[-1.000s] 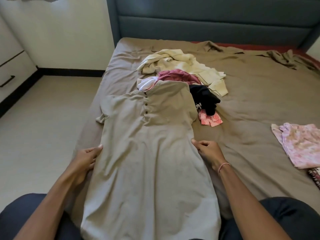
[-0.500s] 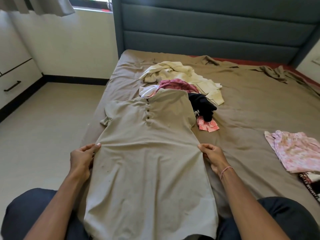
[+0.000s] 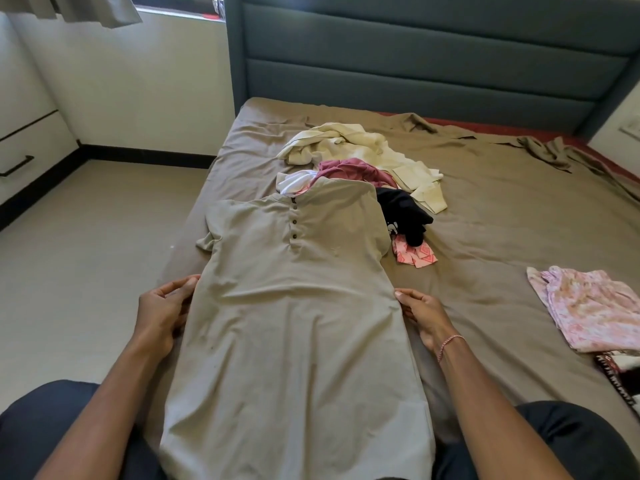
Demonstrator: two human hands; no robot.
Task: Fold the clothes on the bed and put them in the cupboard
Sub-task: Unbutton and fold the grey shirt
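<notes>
A beige buttoned shirt lies face up and spread flat on the brown bed, its hem hanging toward my lap. My left hand pinches the shirt's left side seam at waist height. My right hand pinches the right side seam level with it. Past the collar lies a heap of unfolded clothes: a cream garment, a maroon one, a white one, a black one and a pink patterned piece.
A pink floral garment lies on the bed's right side, with a dark patterned cloth below it. A grey padded headboard stands behind. White drawers line the left wall, across bare floor.
Both hands stay at the shirt's side seams while the fabric has been drawn smoother and flatter. The camera has tilted up, showing more headboard and wall.
</notes>
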